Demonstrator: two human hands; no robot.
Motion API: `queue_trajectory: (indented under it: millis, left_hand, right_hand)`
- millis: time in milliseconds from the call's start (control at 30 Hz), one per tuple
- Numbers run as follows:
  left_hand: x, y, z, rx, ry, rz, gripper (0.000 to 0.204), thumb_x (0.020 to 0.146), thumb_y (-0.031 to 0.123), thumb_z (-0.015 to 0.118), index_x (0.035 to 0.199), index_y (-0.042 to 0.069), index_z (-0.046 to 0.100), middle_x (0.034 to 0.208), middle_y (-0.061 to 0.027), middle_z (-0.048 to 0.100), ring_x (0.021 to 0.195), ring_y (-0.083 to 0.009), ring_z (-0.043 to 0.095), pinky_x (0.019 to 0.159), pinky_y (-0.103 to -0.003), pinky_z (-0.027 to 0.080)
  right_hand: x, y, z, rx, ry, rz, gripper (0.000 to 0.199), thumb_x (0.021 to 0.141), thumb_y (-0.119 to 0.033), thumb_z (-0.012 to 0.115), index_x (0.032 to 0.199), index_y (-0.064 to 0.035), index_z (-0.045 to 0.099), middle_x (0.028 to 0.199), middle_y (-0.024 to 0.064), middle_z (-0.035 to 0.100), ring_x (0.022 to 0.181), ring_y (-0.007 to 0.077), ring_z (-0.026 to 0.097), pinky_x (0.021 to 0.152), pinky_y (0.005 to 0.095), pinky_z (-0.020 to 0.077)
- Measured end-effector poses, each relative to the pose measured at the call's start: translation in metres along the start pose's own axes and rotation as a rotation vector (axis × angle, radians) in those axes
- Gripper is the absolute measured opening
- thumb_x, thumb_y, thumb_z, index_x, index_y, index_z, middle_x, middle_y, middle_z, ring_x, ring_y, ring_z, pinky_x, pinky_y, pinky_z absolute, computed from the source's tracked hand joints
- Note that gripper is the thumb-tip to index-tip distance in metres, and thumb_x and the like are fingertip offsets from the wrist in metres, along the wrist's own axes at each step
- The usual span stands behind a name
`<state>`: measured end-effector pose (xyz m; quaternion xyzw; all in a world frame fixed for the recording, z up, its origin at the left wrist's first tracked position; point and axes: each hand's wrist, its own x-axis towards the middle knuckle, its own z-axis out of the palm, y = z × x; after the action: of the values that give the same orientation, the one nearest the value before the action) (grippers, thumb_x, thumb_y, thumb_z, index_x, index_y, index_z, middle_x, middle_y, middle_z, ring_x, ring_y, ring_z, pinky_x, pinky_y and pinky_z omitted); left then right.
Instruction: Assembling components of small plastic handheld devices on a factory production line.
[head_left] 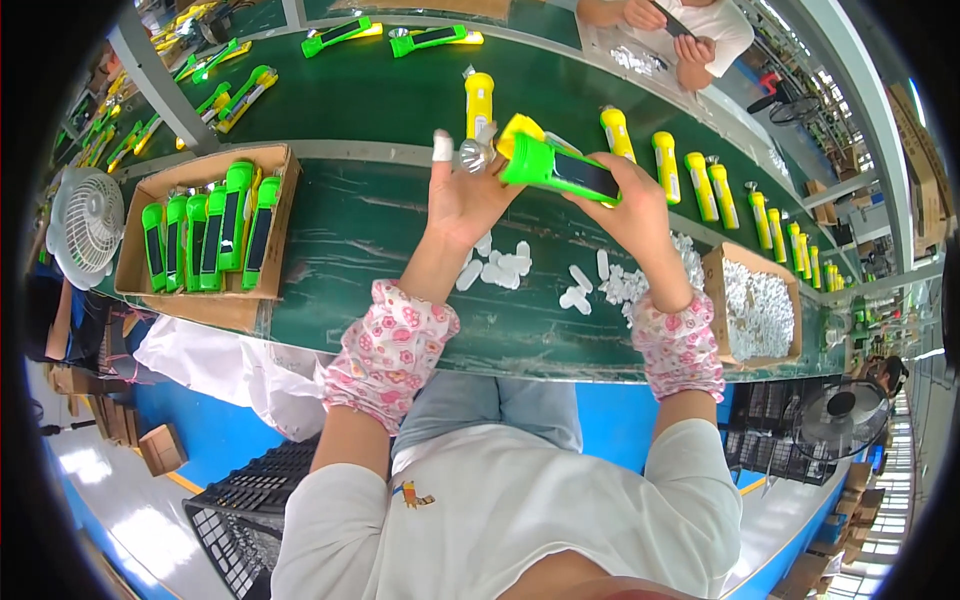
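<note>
My right hand (638,208) is closed round a green flashlight casing (538,163) with a dark panel, held level above the bench. A yellow flashlight part (520,130) shows behind its wide end. My left hand (462,205) is palm up at that end, thumb raised, with white wrapping on the thumb tip. A silver reflector (477,154) rests against its partly hidden fingers. Beyond the hands lies a yellow flashlight body (479,100). Below them, small white oblong pieces (505,268) are scattered on the green bench.
At left, a cardboard box (205,307) holds several green casings, beside a white fan (88,222). Another box (797,345) at right contains small white pieces. Yellow bodies (666,165) line the far belt (400,100). A co-worker's hands (672,30) are across it.
</note>
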<state>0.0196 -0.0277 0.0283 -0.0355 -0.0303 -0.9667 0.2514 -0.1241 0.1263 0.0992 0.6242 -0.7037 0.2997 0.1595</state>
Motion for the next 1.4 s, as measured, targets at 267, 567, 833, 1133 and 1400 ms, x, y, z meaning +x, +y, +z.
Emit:
queue_trajectory:
  millis: [267,567,833,1133,1400]
  left_hand:
    - [0.010,-0.050,-0.023,0.373,-0.032,0.064,0.057,0.092,0.056,0.045,0.122,0.008,0.048,0.119,-0.0046,0.055,0.112,-0.0175,0.052,0.098,-0.036,0.041]
    - [0.013,0.008,-0.038,0.399,0.024,0.037,0.039,0.095,0.036,0.052,0.120,0.006,0.049,0.108,-0.0148,0.061,0.098,-0.0273,0.063,0.089,-0.049,0.051]
    - [0.010,0.010,-0.037,0.321,0.077,0.083,0.037,0.094,0.031,0.057,0.119,0.005,0.052,0.108,-0.0107,0.061,0.105,-0.0263,0.060,0.093,-0.050,0.050]
    - [0.010,0.006,-0.038,0.270,-0.046,0.034,0.050,0.099,0.048,0.034,0.131,0.010,0.042,0.118,-0.0109,0.056,0.110,-0.0315,0.056,0.099,-0.052,0.044]
    - [0.002,-0.019,-0.037,0.268,-0.180,-0.182,0.047,0.096,0.038,0.051,0.133,0.011,0.042,0.124,-0.0082,0.052,0.118,-0.0230,0.050,0.104,-0.042,0.038]
  right_hand:
    - [0.004,-0.039,0.057,-0.120,0.027,0.253,0.053,0.069,-0.034,0.078,0.105,-0.0032,0.053,0.091,0.0145,0.055,0.072,0.0349,0.062,0.059,0.0421,0.0514]
    - [-0.015,-0.030,0.051,0.377,-0.074,0.203,0.040,0.082,-0.015,0.071,0.117,-0.0066,0.055,0.097,0.0107,0.052,0.080,0.0169,0.059,0.057,0.0277,0.0498]
    - [-0.068,-0.024,0.079,0.196,-0.439,-0.117,0.022,0.071,-0.010,0.071,0.091,-0.0062,0.063,0.085,0.0077,0.053,0.083,0.0260,0.057,0.071,0.0360,0.0487]
    - [-0.075,0.000,0.044,0.760,-0.285,0.407,0.012,0.085,0.002,0.063,0.097,0.0036,0.066,0.094,0.0087,0.063,0.078,0.0159,0.067,0.060,0.0256,0.0551]
    - [-0.021,-0.002,0.019,0.912,-0.023,0.421,0.013,0.085,0.001,0.066,0.097,0.0026,0.065,0.087,0.0059,0.067,0.075,0.0126,0.066,0.061,0.0193,0.0494]
